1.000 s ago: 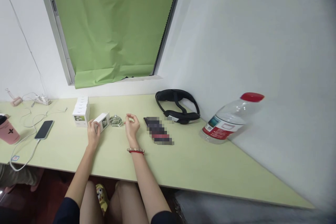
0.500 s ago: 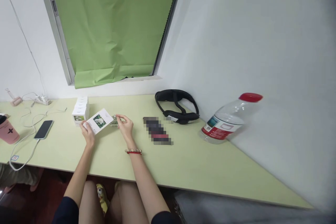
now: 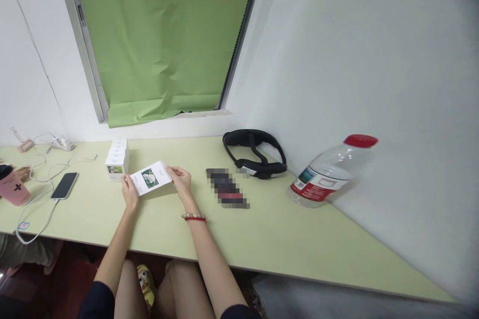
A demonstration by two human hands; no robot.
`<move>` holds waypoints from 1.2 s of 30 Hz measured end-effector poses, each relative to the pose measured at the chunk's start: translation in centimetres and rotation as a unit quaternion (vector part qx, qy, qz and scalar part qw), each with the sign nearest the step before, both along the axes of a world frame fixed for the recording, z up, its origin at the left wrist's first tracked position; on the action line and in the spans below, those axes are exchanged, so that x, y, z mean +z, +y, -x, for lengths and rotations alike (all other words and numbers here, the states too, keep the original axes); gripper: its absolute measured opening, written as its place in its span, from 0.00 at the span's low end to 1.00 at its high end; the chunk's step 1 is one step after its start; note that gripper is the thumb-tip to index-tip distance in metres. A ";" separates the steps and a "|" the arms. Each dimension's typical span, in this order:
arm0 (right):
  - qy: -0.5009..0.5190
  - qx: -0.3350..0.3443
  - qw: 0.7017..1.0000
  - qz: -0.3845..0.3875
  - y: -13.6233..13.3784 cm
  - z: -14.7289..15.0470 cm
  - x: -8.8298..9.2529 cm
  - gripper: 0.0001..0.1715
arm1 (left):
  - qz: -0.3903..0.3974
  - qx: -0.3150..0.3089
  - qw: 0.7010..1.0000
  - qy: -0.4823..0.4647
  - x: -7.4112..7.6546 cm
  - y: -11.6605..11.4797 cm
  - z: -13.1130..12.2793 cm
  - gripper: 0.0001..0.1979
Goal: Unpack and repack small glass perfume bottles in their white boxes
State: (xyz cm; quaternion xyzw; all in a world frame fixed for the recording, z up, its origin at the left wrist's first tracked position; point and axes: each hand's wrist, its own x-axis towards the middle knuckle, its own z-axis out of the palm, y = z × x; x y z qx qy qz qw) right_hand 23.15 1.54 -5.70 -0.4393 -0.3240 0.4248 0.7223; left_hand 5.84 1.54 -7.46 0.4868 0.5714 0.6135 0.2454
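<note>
A flat white carton printed with a picture of white flowers is held up over the table, tilted, its printed face toward me. My left hand grips its left edge with closed fingers. At the opposite edge, the fingers of my right hand pinch the right end. Whatever lies behind the carton is hidden. Just behind my left hand stands a row of small white boxes, the front one bearing a similar flower picture.
On the right are a black head strap, a pixelated dark object and a large red-capped plastic bottle. A phone with a white cable, a pink cup and another person's hand are at the left.
My right hand has moved onto the carton's right end; the small shiny item near its fingers no longer shows. The carton has turned flatter and lower. Another person's hand has appeared at the left.
</note>
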 end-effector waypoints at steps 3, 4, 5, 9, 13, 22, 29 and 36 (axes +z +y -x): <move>0.000 0.029 1.000 0.010 -0.2 0.0 0.0 0.33 | -0.002 -0.001 1.000 -0.002 -0.2 0.0 0.1 0.21; 0.000 0.034 0.999 0.010 -0.2 0.0 0.0 0.34 | -0.003 -0.003 1.000 -0.005 -0.2 -0.1 0.0 0.21; 0.005 0.037 0.999 0.009 -0.2 -0.1 -0.1 0.34 | -0.002 -0.003 1.000 -0.008 -0.2 -0.1 0.0 0.20; 0.035 0.039 0.998 0.022 0.0 -0.4 -0.6 0.39 | 0.013 -0.002 1.000 -0.017 -0.1 -0.3 -0.1 0.20; 0.006 0.089 0.996 0.025 0.8 -0.7 -1.7 0.42 | 0.014 -0.004 1.000 -0.004 0.1 -0.4 -0.1 0.18; 0.023 0.087 0.996 0.021 1.7 -0.4 -2.6 0.28 | 0.014 0.008 1.000 0.013 0.0 -0.4 0.1 0.17; 0.003 0.071 0.997 -0.018 1.5 0.3 -2.0 0.26 | 0.032 0.016 0.999 0.005 0.0 -0.3 0.2 0.16; 0.033 0.077 0.996 -0.004 1.3 0.4 -2.3 0.27 | 0.019 0.009 1.000 0.009 0.0 -0.4 0.2 0.18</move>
